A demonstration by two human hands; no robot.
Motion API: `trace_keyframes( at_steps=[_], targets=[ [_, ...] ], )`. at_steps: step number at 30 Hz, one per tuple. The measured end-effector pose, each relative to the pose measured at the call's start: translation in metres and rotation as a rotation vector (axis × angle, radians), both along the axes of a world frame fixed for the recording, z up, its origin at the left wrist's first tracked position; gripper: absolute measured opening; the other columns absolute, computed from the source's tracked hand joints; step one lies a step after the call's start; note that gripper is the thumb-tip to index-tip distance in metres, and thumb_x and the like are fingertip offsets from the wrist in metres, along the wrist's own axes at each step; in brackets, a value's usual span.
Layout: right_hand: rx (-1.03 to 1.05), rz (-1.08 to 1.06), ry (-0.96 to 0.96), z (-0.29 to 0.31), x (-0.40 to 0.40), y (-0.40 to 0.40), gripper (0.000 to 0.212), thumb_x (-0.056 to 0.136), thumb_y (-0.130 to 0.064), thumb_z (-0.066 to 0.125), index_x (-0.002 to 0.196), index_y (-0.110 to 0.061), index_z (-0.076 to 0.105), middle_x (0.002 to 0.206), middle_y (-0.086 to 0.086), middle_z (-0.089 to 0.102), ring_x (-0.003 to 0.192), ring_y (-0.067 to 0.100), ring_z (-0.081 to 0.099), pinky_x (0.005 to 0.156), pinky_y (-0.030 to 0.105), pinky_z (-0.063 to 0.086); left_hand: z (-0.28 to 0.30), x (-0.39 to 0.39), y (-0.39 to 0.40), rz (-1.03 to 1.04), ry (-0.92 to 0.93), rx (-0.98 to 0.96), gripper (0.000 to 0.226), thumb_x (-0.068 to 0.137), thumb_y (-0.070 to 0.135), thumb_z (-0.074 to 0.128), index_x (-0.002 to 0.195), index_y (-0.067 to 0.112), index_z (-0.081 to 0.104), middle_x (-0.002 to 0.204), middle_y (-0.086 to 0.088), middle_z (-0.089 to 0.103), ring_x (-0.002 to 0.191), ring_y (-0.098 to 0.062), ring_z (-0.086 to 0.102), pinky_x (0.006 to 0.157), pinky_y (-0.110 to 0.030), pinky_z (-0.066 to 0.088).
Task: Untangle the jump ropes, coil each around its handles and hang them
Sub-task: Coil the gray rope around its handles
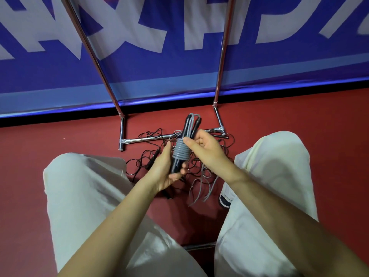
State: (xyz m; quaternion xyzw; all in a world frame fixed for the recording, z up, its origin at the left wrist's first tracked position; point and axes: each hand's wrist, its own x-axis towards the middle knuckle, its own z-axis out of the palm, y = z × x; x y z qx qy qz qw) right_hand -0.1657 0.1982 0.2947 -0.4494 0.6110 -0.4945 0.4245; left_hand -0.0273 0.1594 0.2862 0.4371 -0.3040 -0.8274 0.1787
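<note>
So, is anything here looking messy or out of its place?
Yes. A tangle of thin black ropes lies on the red floor, looped around the base bar of the metal rack. The grey rope is only partly coiled round its handles; loose grey loops hang below.

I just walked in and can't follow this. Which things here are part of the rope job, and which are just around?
Part of the job:
- grey rope coiled round black handles, held by left hand and right hand
- tangled black ropes on the floor
- metal rack

Just around:
- blue banner
- shoe
</note>
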Motion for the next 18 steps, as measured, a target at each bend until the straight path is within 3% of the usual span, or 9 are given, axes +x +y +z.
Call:
trace_keyframes(
  at_steps=[2, 5, 9, 12, 14, 16, 18],
  targets=[
    [0.001, -0.117, -0.038, -0.0013, -0.0044, -0.0062, 0.030, 0.090, -0.027, 0.068, 0.070, -0.020, 0.047, 0.058, -0.011, 0.043, 0.049, 0.001, 0.039, 0.050, 0.018, 0.032, -0.0014, -0.0030, -0.0003, 0.055, -0.007, -0.104, 0.055, 0.107, 0.042, 0.022, 0.111, -0.002, 0.055, 0.062, -0.011, 0.058, 0.047, -0.017, 0.055, 0.042, -0.021, 0.047],
    [-0.004, -0.224, -0.126, -0.0025, -0.0099, -0.0104, 0.041, 0.082, -0.039, 0.072, 0.063, -0.022, 0.040, 0.053, -0.006, 0.037, 0.047, 0.011, 0.032, 0.046, 0.025, 0.026, 0.0016, -0.0042, 0.0024, -0.003, 0.003, -0.220, 0.049, 0.108, 0.032, 0.022, 0.119, -0.002, 0.056, 0.076, -0.014, 0.067, 0.057, -0.018, 0.059, 0.056, -0.023, 0.052],
    [-0.042, -0.203, -0.154, -0.0034, -0.0099, -0.0061, 0.040, 0.091, -0.022, 0.067, 0.064, -0.019, 0.038, 0.053, -0.003, 0.036, 0.046, 0.011, 0.032, 0.044, 0.022, 0.027, 0.0025, -0.0013, 0.0038, -0.070, 0.008, -0.279, 0.044, 0.107, 0.034, 0.026, 0.118, 0.007, 0.059, 0.083, -0.010, 0.067, 0.062, -0.016, 0.055, 0.062, -0.025, 0.051],
    [-0.073, -0.158, -0.167, -0.0036, -0.0091, -0.0053, 0.036, 0.096, -0.016, 0.060, 0.066, -0.016, 0.038, 0.054, -0.003, 0.036, 0.045, 0.008, 0.033, 0.044, 0.021, 0.028, -0.0016, 0.0039, 0.0038, -0.125, 0.096, -0.278, 0.045, 0.104, 0.044, 0.032, 0.113, 0.009, 0.058, 0.078, -0.004, 0.057, 0.059, -0.013, 0.043, 0.058, -0.023, 0.044],
    [-0.083, -0.146, -0.133, -0.0061, -0.0086, -0.0051, 0.036, 0.096, -0.017, 0.059, 0.065, -0.024, 0.044, 0.055, -0.011, 0.040, 0.047, 0.005, 0.037, 0.048, 0.020, 0.031, -0.0012, 0.0055, 0.0049, -0.150, 0.142, -0.247, 0.047, 0.102, 0.049, 0.034, 0.117, 0.011, 0.056, 0.075, -0.003, 0.050, 0.058, -0.012, 0.036, 0.057, -0.023, 0.039],
    [-0.089, -0.132, -0.077, -0.0066, -0.0071, -0.0044, 0.033, 0.096, -0.020, 0.061, 0.066, -0.029, 0.049, 0.058, -0.014, 0.043, 0.052, 0.004, 0.041, 0.053, 0.020, 0.035, -0.0015, 0.0042, 0.0045, -0.155, 0.082, -0.261, 0.048, 0.102, 0.049, 0.032, 0.115, 0.011, 0.058, 0.073, -0.003, 0.052, 0.059, -0.014, 0.041, 0.061, -0.026, 0.040],
    [-0.089, -0.132, -0.002, -0.0077, -0.0068, -0.0044, 0.030, 0.094, -0.022, 0.063, 0.068, -0.020, 0.047, 0.060, -0.010, 0.043, 0.055, 0.005, 0.041, 0.054, 0.020, 0.036, -0.0008, 0.0031, 0.0039, -0.148, -0.049, -0.357, 0.044, 0.107, 0.041, 0.028, 0.108, 0.014, 0.063, 0.075, -0.003, 0.064, 0.065, -0.015, 0.055, 0.068, -0.027, 0.049]
  ],
)
